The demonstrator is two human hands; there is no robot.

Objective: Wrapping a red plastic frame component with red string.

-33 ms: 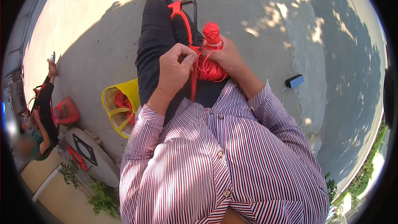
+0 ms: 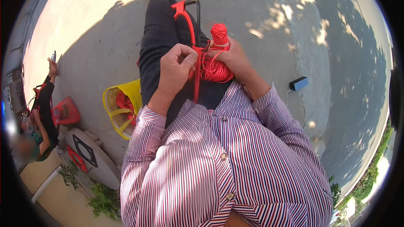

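Note:
A black frame lies on my thigh, with part of its bars wrapped in tight red cord. My left hand is closed beside the wrapped bar, thumb and forefinger pinched at the cord there. Curled round a bundle of red cord, my right hand is just right of that bar. The bundle is bound in the middle, with a rounded top above the fingers and loose loops below. Strands run between bundle and bar. The fingertips partly hide where the cord meets the bar.
To the left, a yellow bag holds red material. Beyond it are a red basket and a round slab bearing a black frame and a red-wrapped one. Another person sits far left. A small blue-black box rests on the ground at right.
My right hand has shifted slightly right with the cord bundle, away from the bar. My left hand has moved a touch to the left and stays pinched.

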